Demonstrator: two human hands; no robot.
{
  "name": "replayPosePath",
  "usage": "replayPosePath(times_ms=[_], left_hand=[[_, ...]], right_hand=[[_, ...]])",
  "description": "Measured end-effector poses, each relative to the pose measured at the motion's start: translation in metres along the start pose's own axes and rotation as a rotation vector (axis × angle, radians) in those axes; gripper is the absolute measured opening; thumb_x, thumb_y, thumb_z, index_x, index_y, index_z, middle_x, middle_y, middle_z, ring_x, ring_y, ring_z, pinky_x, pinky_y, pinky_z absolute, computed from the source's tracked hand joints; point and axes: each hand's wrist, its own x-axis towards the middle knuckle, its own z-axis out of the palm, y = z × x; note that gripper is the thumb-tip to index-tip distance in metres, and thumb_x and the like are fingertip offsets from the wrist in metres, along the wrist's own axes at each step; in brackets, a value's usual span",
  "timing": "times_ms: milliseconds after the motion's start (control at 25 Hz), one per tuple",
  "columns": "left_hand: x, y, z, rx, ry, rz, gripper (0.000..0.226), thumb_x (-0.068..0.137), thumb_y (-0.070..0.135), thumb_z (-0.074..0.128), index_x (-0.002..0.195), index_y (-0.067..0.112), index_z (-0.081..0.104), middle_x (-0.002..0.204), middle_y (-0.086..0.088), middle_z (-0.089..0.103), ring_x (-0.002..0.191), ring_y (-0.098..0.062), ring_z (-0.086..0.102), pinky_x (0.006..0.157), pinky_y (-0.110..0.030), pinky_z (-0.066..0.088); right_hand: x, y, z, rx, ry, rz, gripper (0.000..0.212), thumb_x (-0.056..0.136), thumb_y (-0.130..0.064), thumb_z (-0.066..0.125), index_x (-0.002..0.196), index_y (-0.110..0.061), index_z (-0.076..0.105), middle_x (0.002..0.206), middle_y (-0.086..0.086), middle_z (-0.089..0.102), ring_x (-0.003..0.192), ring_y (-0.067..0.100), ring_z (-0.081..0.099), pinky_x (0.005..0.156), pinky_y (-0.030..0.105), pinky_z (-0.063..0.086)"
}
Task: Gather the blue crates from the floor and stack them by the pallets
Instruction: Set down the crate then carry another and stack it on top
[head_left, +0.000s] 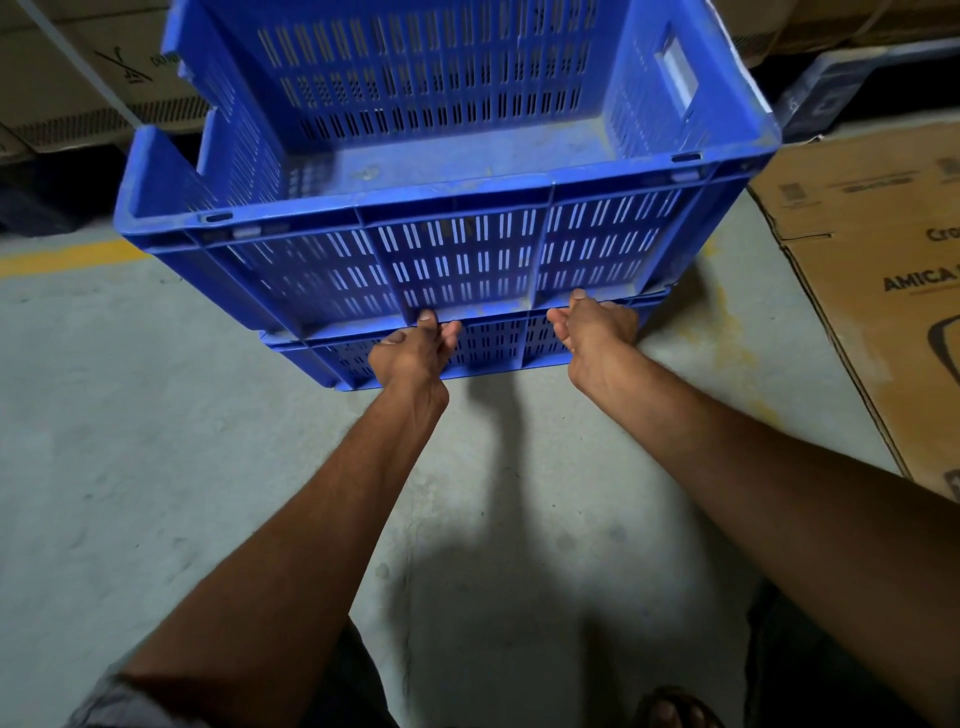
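Much of the lower crate (491, 340) hides under the upper crate (452, 254).

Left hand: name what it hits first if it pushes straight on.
The lower crate, it seems: the left hand has its fingers at that crate's rim, under the upper crate.

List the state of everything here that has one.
upper crate, empty, upright, stacked on the lower crate.
lower crate, upright on the floor, mostly covered.
left hand, curled on the upper crate's bottom edge.
right hand, curled on the same edge.
cardboard box, closed, lying on the floor.
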Motion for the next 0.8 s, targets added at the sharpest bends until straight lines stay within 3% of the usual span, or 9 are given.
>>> replayPosePath(times_ms=[120,360,480,560,640,720,800], left_hand=[[0.001,0.003,0.004,0.002,-0.018,-0.014,0.021,0.091,0.004,0.071,0.106,0.0,0.056,0.099,-0.022,0.074,0.079,-0.026,0.077,0.07,-0.034,0.064],[0.015,0.015,0.01,0.071,-0.069,0.008,0.018,0.092,0.005,0.071,0.104,0.0,0.058,0.094,-0.024,0.074,0.079,-0.026,0.077,0.064,-0.03,0.063],[0.021,0.019,0.01,0.122,-0.094,-0.002,0.017,0.092,0.011,0.072,0.085,-0.001,0.062,0.081,-0.019,0.072,0.082,-0.028,0.074,0.075,-0.032,0.063],[0.021,0.016,0.003,0.184,-0.084,0.036,0.028,0.091,0.02,0.074,0.071,0.006,0.06,0.069,-0.012,0.069,0.066,-0.022,0.069,0.071,-0.031,0.062],[0.022,0.009,-0.006,0.228,-0.042,0.154,0.041,0.09,0.028,0.076,0.063,0.011,0.049,0.058,-0.007,0.056,0.047,-0.015,0.054,0.053,-0.027,0.056],[0.022,0.003,-0.011,0.219,0.004,0.244,0.041,0.09,0.033,0.074,0.072,0.008,0.047,0.064,-0.01,0.05,0.049,-0.016,0.047,0.049,-0.027,0.048],[0.024,0.006,-0.015,0.123,0.085,0.2,0.039,0.097,0.042,0.062,0.084,0.008,0.047,0.072,-0.009,0.053,0.055,-0.016,0.051,0.053,-0.029,0.052]], right_hand=[[0.006,-0.004,0.001,0.003,0.0,-0.014,0.027,0.1,-0.02,0.059,0.074,-0.012,0.056,0.068,0.001,0.068,0.068,0.013,0.069,0.061,0.024,0.055],[0.014,-0.011,0.006,0.08,-0.093,0.005,0.021,0.099,-0.015,0.062,0.078,-0.01,0.058,0.072,0.005,0.069,0.069,0.013,0.072,0.077,0.028,0.062],[0.016,-0.013,0.007,0.1,-0.115,0.005,0.021,0.099,-0.015,0.062,0.079,-0.009,0.058,0.073,0.005,0.07,0.071,0.014,0.072,0.078,0.028,0.062],[0.017,-0.007,0.009,0.097,-0.107,-0.021,0.024,0.1,-0.017,0.059,0.077,-0.011,0.057,0.074,0.005,0.07,0.073,0.015,0.072,0.075,0.028,0.061],[0.015,0.003,0.015,0.039,-0.076,-0.088,0.029,0.102,-0.023,0.056,0.074,-0.014,0.057,0.074,0.003,0.069,0.07,0.015,0.071,0.067,0.026,0.059],[0.012,0.015,0.024,0.006,-0.08,-0.141,0.033,0.101,-0.026,0.057,0.07,-0.015,0.057,0.07,0.003,0.066,0.059,0.012,0.064,0.057,0.025,0.054],[0.008,0.021,0.032,0.003,-0.116,-0.142,0.036,0.1,-0.025,0.059,0.066,-0.014,0.056,0.063,0.002,0.062,0.052,0.01,0.058,0.05,0.023,0.049]])
